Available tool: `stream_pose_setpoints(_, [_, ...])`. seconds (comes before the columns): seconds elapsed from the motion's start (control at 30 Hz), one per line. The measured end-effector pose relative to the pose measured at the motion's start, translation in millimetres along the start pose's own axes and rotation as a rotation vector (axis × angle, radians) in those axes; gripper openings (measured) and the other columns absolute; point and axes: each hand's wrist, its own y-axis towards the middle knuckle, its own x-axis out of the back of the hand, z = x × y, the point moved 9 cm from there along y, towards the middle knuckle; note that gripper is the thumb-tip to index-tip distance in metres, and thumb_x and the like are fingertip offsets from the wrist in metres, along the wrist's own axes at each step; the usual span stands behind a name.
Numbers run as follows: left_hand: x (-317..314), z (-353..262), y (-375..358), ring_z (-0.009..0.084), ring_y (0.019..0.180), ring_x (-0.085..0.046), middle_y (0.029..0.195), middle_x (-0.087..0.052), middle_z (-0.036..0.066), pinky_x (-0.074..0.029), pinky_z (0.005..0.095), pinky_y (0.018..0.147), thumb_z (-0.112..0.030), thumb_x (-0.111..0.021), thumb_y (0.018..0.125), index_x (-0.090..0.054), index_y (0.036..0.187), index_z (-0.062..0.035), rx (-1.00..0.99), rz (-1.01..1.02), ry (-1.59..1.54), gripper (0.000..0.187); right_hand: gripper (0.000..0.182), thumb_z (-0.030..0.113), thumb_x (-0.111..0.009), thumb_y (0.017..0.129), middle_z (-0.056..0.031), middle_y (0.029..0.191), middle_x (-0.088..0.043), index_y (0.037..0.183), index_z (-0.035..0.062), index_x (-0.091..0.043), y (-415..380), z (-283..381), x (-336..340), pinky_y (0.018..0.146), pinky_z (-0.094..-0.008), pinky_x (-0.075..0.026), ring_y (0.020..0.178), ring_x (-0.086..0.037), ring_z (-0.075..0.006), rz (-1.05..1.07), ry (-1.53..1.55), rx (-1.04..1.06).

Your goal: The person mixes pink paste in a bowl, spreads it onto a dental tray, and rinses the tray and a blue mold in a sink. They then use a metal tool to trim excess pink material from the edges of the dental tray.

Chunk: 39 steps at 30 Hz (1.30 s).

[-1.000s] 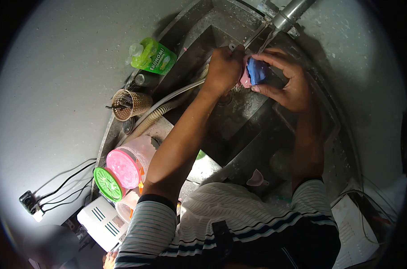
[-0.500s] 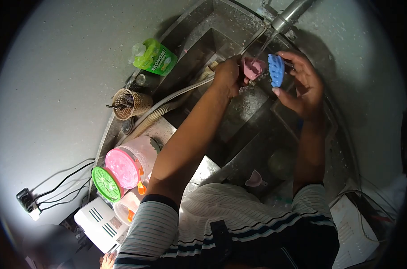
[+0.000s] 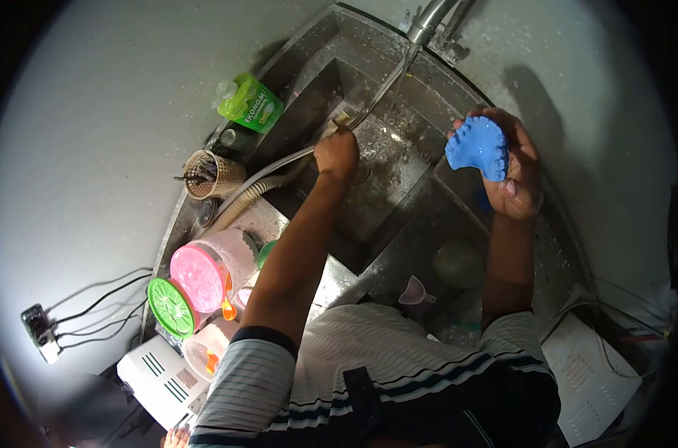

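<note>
My right hand (image 3: 522, 172) holds a blue dental cast (image 3: 479, 145), a horseshoe-shaped arch with a row of teeth along its edge, above the right part of the sink. It is tilted so that its broad face shows. My left hand (image 3: 337, 155) is closed over the sink basin, beside the thin grey hose (image 3: 290, 157) and a cream-coloured piece (image 3: 341, 122). Its fingers point away from me, and whatever they hold is hidden. Under it, the basin floor (image 3: 399, 149) looks wet and speckled with debris.
A metal tap (image 3: 428, 22) stands at the far corner. Along the left rim are a green EKONOMI soap pouch (image 3: 253, 104), a woven cup (image 3: 216, 175) with tools, a ribbed hose (image 3: 253, 196) and pink-lidded tub (image 3: 197, 278). A pink scoop (image 3: 414, 291) lies near my body.
My left hand has moved left and nearer to me, away from the tap; the pink piece in it no longer shows. The blue cast has turned to show its broad face.
</note>
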Motion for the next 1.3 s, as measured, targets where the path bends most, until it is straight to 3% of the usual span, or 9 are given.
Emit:
stream_pose_setpoints(0.37, [8.4,15.8,-17.8,0.0315,0.085,-0.071,0.089,-0.071,0.016,-0.056,0.0420,0.070,-0.023,-0.056,0.090,-0.070,0.092,-0.0035,-0.006,-0.054,-0.050,0.024,0.082,0.023,-0.076,0.068,-0.0267,0.130,-0.051,0.133,-0.0121,-0.039,-14.3,12.8,-29.0,0.105,-0.0510,-0.041,0.121,-0.053,-0.0395,0.148,0.182,0.030])
stream_pose_setpoints(0.43, [-2.1,21.4,-21.0,0.0268,0.073,-0.072,0.080,-0.069,0.016,-0.056,0.0372,0.061,-0.023,-0.057,0.092,-0.067,0.090,0.0003,0.139,0.273,-0.772,0.025,0.083,0.022,-0.076,0.068,-0.0268,0.130,-0.051,0.133,-0.0122,-0.039,-17.5,17.3,-30.9,0.105,-0.0514,-0.041,0.121,-0.053,-0.0399,0.153,0.182,0.017])
stream_pose_setpoints(0.53, [-32.3,31.0,-2.2,0.0195,0.056,-0.065,0.066,-0.065,0.011,-0.050,0.0295,0.050,-0.028,-0.053,0.099,-0.064,0.083,0.0019,-0.124,0.264,-1.140,0.035,0.090,0.031,-0.081,0.064,-0.0232,0.129,-0.048,0.133,-0.0082,-0.040,-20.8,16.6,-23.6,0.104,-0.0537,-0.040,0.122,-0.051,-0.0377,0.091,0.121,-0.055])
stream_pose_setpoints(0.63, [15.1,8.5,-37.4,0.0192,0.054,-0.064,0.067,-0.064,0.009,-0.046,0.0292,0.044,-0.025,-0.052,0.100,-0.063,0.088,-0.0016,0.122,0.520,-1.611,0.029,0.090,0.033,-0.081,0.065,-0.0233,0.129,-0.047,0.133,-0.0083,-0.040,-22.0,19.2,-16.1,0.104,-0.0531,-0.040,0.122,-0.050,-0.0374,0.097,0.090,-0.047])
stream_pose_setpoints(0.87, [91.2,0.0,-89.9,0.0174,0.058,-0.065,0.079,-0.067,0.009,-0.054,0.0285,0.050,-0.025,-0.057,0.097,-0.061,0.093,-0.0025,0.111,0.499,-1.928,0.024,0.097,0.035,-0.080,0.068,-0.0243,0.134,-0.043,0.139,-0.0102,-0.032,-22.0,2.4,0.9,0.107,-0.0520,-0.037,0.126,-0.047,-0.0382,0.028,0.024,-0.114])
stream_pose_setpoints(1.17, [127.6,32.9,-153.6,0.0188,0.049,-0.061,0.073,-0.064,0.010,-0.052,0.0323,0.042,-0.023,-0.060,0.096,-0.061,0.094,-0.0006,0.235,0.311,-2.139,0.023,0.093,0.036,-0.078,0.069,-0.0260,0.133,-0.044,0.137,-0.0113,-0.035,-16.8,-14.0,-13.2,0.105,-0.0553,-0.038,0.124,-0.049,-0.0411,0.080,0.049,-0.117])
stream_pose_setpoints(1.23, [132.8,42.1,-169.3,0.0187,0.050,-0.062,0.073,-0.065,0.010,-0.052,0.0326,0.041,-0.024,-0.060,0.096,-0.061,0.093,-0.0010,0.465,0.205,-2.206,0.023,0.094,0.037,-0.079,0.068,-0.0256,0.134,-0.044,0.137,-0.0110,-0.036,-15.7,-14.9,-16.2,0.105,-0.0543,-0.038,0.123,-0.049,-0.0402,0.056,0.047,-0.130])
stream_pose_setpoints(1.27, [141.7,39.9,-175.4,0.0161,0.081,-0.066,0.091,-0.067,0.006,-0.054,0.0323,0.075,-0.020,-0.064,0.093,-0.063,0.097,-0.0046,0.203,0.400,-2.254,0.016,0.095,0.037,-0.079,0.067,-0.0256,0.135,-0.043,0.137,-0.0107,-0.036,-15.4,-16.3,-18.7,0.106,-0.0537,-0.038,0.124,-0.049,-0.0395,0.067,0.040,-0.134])
stream_pose_setpoints(1.3, [138.3,46.8,-180.0,0.0161,0.081,-0.066,0.091,-0.067,0.006,-0.054,0.0323,0.075,-0.020,-0.064,0.093,-0.063,0.097,-0.0046,0.202,0.370,-2.262,0.016,0.095,0.037,-0.079,0.067,-0.0256,0.135,-0.043,0.137,-0.0107,-0.036,-15.5,-16.0,-23.2,0.106,-0.0537,-0.038,0.124,-0.049,-0.0395,0.090,0.047,-0.137])
